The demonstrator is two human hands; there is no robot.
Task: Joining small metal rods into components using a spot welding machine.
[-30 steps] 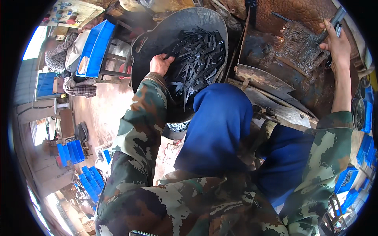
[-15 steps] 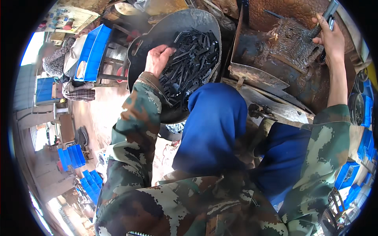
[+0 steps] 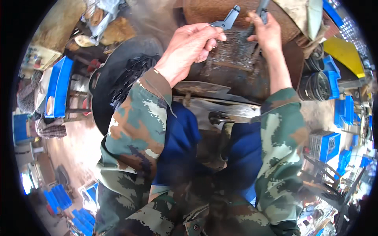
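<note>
Grey metal piece [image 3: 231, 17] (flat, elongated)

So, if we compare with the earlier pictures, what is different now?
The left hand has left the bucket of dark metal pieces and moved right, toward the right hand; it now holds up one flat metal piece. The view has turned right too. The right hand still grips the grey bar.

Blue bin [image 3: 58, 87] at left, yellow panel [image 3: 344, 57] at right
</note>
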